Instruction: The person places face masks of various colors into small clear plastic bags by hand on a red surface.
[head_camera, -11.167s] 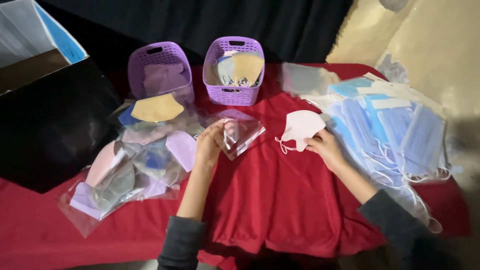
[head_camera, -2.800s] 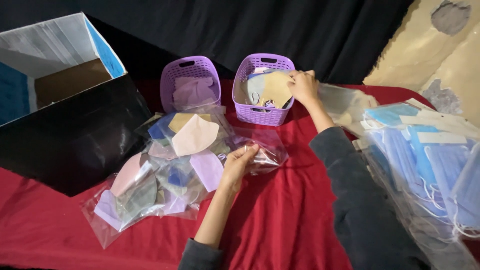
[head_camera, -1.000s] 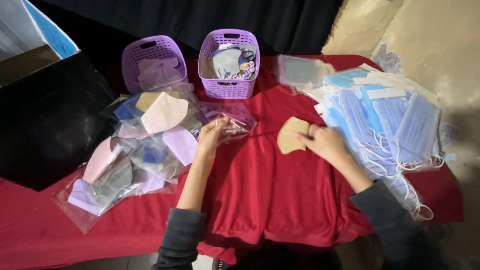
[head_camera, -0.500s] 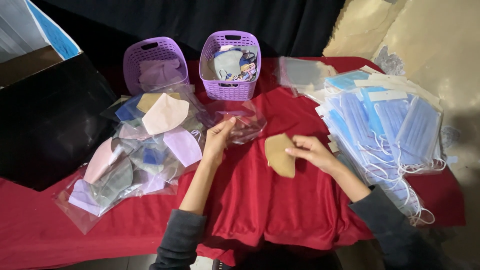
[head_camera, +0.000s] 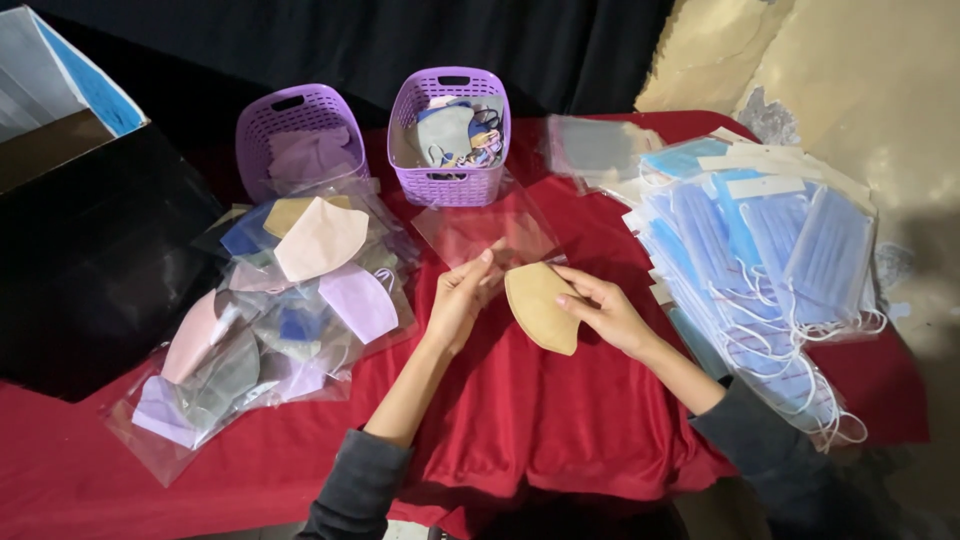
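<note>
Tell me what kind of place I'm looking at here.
Probably a makeshift packing table for face masks, in a home or small workshop. A red cloth covers it, blue masks lie stacked at the right, bagged masks at the left, and two purple baskets stand behind.

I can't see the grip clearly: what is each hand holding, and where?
Left hand pinches the clear bag at its near edge; right hand holds the tan mask by its right side.

We are seeing a tan folded mask (head_camera: 541, 306) lying flat on red cloth, a clear plastic sleeve (head_camera: 490, 228) tilting just above it
</note>
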